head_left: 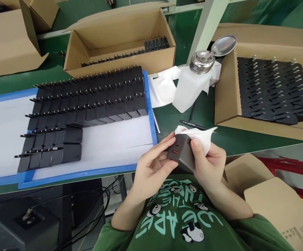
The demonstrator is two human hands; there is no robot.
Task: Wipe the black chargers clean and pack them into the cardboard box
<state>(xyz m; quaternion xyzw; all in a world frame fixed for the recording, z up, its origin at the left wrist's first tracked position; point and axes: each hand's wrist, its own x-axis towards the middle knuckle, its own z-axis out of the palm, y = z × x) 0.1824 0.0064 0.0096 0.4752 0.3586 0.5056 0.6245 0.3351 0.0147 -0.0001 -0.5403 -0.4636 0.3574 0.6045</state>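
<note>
The charger (183, 151) is at the table's (242, 139) near edge in front of your shirt (177, 209), partly covered by the cloth (206, 138), with tweezers (193, 124) just beyond, then the bottle (189, 89), a tray (151, 118) of upright plugs (88, 101) to the left and a box (226, 96) to the right. Your left hand (153, 170) pinches its port end between thumb and fingers, while your right hand (210, 167) is closed on its other side and the cloth.

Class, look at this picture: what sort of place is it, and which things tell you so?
Probably a factory workbench: pronged black blocks stand in rows on a blue-edged tray, open cardboard boxes hold more, and the left hand and right hand hold a dark block and white cloth.
</note>
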